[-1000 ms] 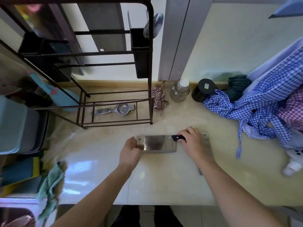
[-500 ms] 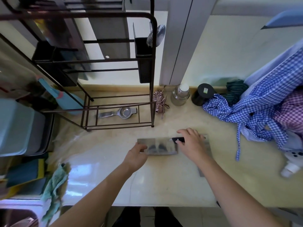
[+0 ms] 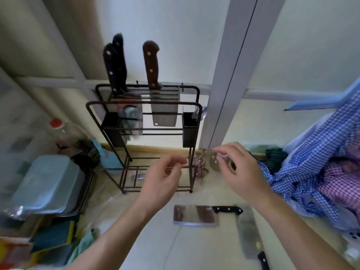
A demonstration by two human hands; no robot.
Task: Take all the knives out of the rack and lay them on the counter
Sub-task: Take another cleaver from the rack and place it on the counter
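Observation:
A dark wire rack (image 3: 191, 106) stands at the back of the counter. A brown-handled cleaver (image 3: 153, 75) hangs in it, and two black-handled knives (image 3: 115, 63) stand in its left slots. On the pale counter (image 3: 194, 248) lie a black-handled cleaver (image 3: 196, 215) and, to its right, a second cleaver (image 3: 248, 236) with its handle toward me. My left hand (image 3: 161, 180) and my right hand (image 3: 239, 170) are raised in front of the rack's lower part, fingers apart, holding nothing.
Checked blue and purple clothes (image 3: 319, 168) are heaped at the right. A small jar (image 3: 216, 162) and a checked bow (image 3: 199, 168) stand beside the rack's foot. A light blue tub (image 3: 46, 184), a bottle (image 3: 66, 135) and sponges (image 3: 54, 236) crowd the left.
Both hands let go of the black-handled cleaver, which now lies on the counter, and rose toward the rack. The view tilted up, showing the knives in the rack's top.

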